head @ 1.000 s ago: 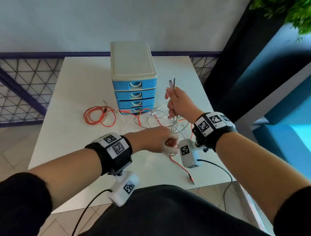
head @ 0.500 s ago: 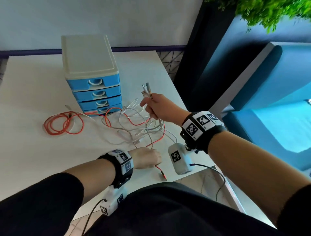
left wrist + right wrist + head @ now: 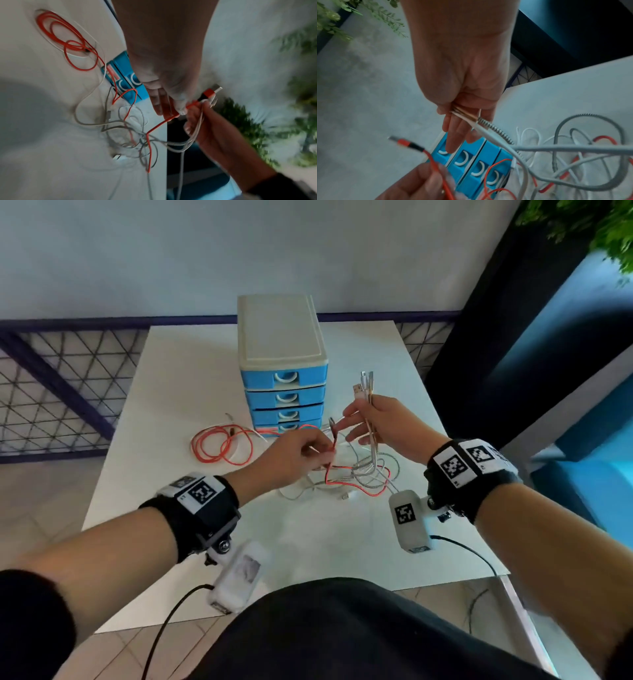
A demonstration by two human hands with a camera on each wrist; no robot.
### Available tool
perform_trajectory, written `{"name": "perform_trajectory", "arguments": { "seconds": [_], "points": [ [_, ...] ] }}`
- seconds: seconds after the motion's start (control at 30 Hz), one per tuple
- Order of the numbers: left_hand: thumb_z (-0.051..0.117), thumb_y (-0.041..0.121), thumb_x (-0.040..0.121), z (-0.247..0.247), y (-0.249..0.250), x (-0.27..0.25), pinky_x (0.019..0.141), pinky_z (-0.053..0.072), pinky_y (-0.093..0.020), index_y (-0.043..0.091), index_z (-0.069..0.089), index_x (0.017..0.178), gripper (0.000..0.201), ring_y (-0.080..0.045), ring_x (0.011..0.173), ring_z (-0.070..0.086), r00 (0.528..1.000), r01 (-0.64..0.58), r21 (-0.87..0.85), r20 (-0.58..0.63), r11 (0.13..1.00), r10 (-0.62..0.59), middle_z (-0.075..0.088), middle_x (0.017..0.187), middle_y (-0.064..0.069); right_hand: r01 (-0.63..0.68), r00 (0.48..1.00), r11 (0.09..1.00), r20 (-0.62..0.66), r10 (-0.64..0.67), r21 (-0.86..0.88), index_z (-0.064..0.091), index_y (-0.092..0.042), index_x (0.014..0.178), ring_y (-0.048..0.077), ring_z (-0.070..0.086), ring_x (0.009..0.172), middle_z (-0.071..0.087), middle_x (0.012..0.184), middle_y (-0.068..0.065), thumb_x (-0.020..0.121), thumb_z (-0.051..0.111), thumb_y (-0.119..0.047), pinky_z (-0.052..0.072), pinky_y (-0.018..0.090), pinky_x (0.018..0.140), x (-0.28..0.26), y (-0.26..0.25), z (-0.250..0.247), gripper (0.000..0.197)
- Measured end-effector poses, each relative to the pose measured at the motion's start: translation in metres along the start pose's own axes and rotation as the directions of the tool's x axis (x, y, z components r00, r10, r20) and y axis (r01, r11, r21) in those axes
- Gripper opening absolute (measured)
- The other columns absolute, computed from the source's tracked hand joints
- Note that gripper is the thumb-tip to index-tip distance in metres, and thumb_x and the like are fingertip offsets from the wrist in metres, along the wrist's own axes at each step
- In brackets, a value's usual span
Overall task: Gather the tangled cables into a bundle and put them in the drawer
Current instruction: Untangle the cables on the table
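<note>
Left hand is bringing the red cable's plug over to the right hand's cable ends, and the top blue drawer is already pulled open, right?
Not quite: all four blue plastic drawers are shut, per the head view. The left hand does pinch the red cable beside the right hand gripping the silver-plugged cable ends.

A pale room with a white table, blue seating and greenery

A plain light-grey wall [image 3: 171, 251] fills the back, edged below by a dark purple rail [image 3: 102, 321]; under the rail a white panel with a black triangular lattice pattern [image 3: 51, 392] runs to either side of the square white table [image 3: 178, 378]; the floor of beige tiles [image 3: 41, 501] shows to the left and near the front edge; to the right stands a dark, nearly black upright panel [image 3: 479, 337], and beside it bright blue upholstered seating with a grey frame [image 3: 582, 412]; green leafy foliage [image 3: 609, 227] hangs in the upper right corner; the light is soft and even.
</note>
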State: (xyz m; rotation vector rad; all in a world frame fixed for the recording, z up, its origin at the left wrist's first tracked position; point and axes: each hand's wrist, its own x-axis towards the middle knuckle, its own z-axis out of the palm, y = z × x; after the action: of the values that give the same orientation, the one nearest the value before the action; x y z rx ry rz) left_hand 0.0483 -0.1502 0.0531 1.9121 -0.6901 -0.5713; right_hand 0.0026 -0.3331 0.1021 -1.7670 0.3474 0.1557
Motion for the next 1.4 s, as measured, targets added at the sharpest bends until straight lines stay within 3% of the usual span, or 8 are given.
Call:
{"name": "perform_trajectory", "arguments": {
  "seconds": [0.17, 0.4, 0.57, 0.7, 0.93, 1.07, 1.27, 1.4],
  "points": [
    [0.066, 0.01, 0.086, -0.037, 0.022, 0.007, 0.068, 0.059, -0.022, 0.012, 0.064, 0.086, 0.003, -0.01, 0.065, 0.068, 0.973, 0.117, -0.319, -0.154, 0.941, -0.173, 0.067, 0.078, -0.003, 0.037, 0.998, 0.995, 0.054, -0.043, 0.096, 0.063, -0.007, 0.109, 0.017, 0.071, 0.094, 0.073, 0.104, 0.006, 0.103, 0.039, -0.032, 0.056, 0.039, 0.088, 0.007, -0.018, 0.033, 0.035],
    [0.069, 0.01, 0.084, -0.044, 0.031, 0.011, 0.072, 0.059, -0.028, 0.012, 0.07, 0.076, 0.008, -0.014, 0.068, 0.071, 0.985, 0.089, -0.309, -0.113, 0.947, -0.13, 0.073, 0.074, 0.003, 0.088, 0.994, 0.976, 0.045, -0.098, 0.197, 0.063, -0.004, 0.11, 0.016, 0.07, 0.078, 0.07, 0.095, 0.008, 0.103, 0.04, -0.03, 0.06, 0.029, 0.065, 0.011, -0.028, 0.058, 0.035],
    [0.056, 0.029, 0.093, -0.034, 0.026, 0.01, 0.063, 0.052, -0.023, 0.019, 0.059, 0.071, 0.024, -0.011, 0.057, 0.062, 0.998, 0.013, 0.165, -0.059, 0.986, -0.004, 0.065, 0.066, 0.0, 0.099, 0.99, 0.988, -0.107, -0.086, 0.12, 0.055, -0.013, 0.087, 0.02, 0.068, 0.081, 0.066, 0.087, 0.006, 0.103, 0.04, -0.027, 0.06, 0.04, 0.075, 0.012, -0.02, 0.051, 0.026],
    [0.035, 0.015, 0.101, -0.019, 0.0, 0.01, 0.063, 0.047, -0.014, 0.005, 0.06, 0.085, 0.031, -0.014, 0.067, 0.058, 0.986, 0.059, 0.202, 0.144, 0.978, -0.089, 0.063, 0.081, -0.007, 0.071, 0.986, 0.978, -0.164, -0.039, 0.198, 0.05, -0.017, 0.086, 0.017, 0.072, 0.084, 0.071, 0.099, 0.011, 0.103, 0.036, -0.031, 0.058, 0.034, 0.07, 0.005, -0.014, 0.041, 0.026],
    [0.055, 0.002, 0.088, 0.025, -0.041, 0.011, 0.069, 0.038, -0.003, 0.003, 0.07, 0.098, 0.018, -0.008, 0.089, 0.058, 0.858, -0.083, 0.496, 0.478, 0.864, -0.191, 0.064, 0.097, -0.002, 0.038, 0.999, 0.897, -0.043, -0.021, 0.441, 0.047, -0.014, 0.088, 0.023, 0.074, 0.076, 0.073, 0.083, 0.014, 0.104, 0.037, -0.026, 0.059, 0.036, 0.074, -0.016, -0.016, 0.022, 0.023],
    [0.049, 0.005, 0.078, 0.054, -0.058, 0.019, 0.071, 0.052, -0.041, 0.003, 0.058, 0.087, 0.013, -0.03, 0.083, 0.06, 0.886, -0.158, 0.625, 0.431, 0.765, -0.169, 0.057, 0.09, -0.008, 0.018, 1.0, 0.932, -0.023, -0.011, 0.363, 0.046, -0.012, 0.091, 0.024, 0.074, 0.076, 0.073, 0.082, 0.013, 0.103, 0.036, -0.033, 0.058, 0.039, 0.078, -0.027, -0.015, 0.017, 0.026],
    [0.045, 0.005, 0.076, 0.074, -0.061, 0.019, 0.057, 0.039, -0.035, 0.01, 0.047, 0.081, 0.008, -0.031, 0.065, 0.052, 0.92, -0.251, 0.701, 0.387, 0.668, -0.061, 0.043, 0.068, -0.001, -0.023, 0.999, 0.959, -0.019, 0.029, 0.283, 0.044, -0.01, 0.095, 0.027, 0.071, 0.071, 0.07, 0.081, 0.015, 0.103, 0.037, -0.032, 0.059, 0.037, 0.071, -0.031, -0.007, 0.013, 0.025],
    [0.052, 0.011, 0.072, 0.066, -0.065, 0.02, 0.059, 0.043, -0.033, 0.02, 0.047, 0.073, 0.01, -0.026, 0.066, 0.052, 0.958, -0.099, 0.607, 0.273, 0.789, -0.09, 0.047, 0.063, 0.003, -0.005, 0.998, 0.975, -0.059, 0.018, 0.222, 0.048, -0.012, 0.089, 0.02, 0.06, 0.053, 0.059, 0.067, 0.009, 0.103, 0.04, -0.027, 0.058, 0.036, 0.063, -0.026, -0.007, 0.008, 0.023]
  ]
}}
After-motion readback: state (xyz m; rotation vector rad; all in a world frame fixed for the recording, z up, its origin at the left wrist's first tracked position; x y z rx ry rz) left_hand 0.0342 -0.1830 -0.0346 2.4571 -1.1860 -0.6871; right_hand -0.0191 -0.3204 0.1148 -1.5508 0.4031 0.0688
